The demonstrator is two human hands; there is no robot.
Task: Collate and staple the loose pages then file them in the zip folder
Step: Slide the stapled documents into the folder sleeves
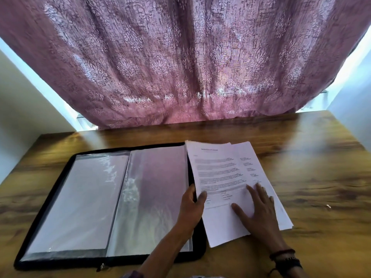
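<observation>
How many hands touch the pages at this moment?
2. The left hand pinches the left edge of the pages, next to the open folder. The right hand lies flat on top of them.

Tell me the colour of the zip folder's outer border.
Black edging runs round the zip folder, framing clear plastic sleeves. Best seen in the head view.

The top page (220, 177) of the loose stack carries a printed heading and paragraphs, all too blurred to read.
</observation>
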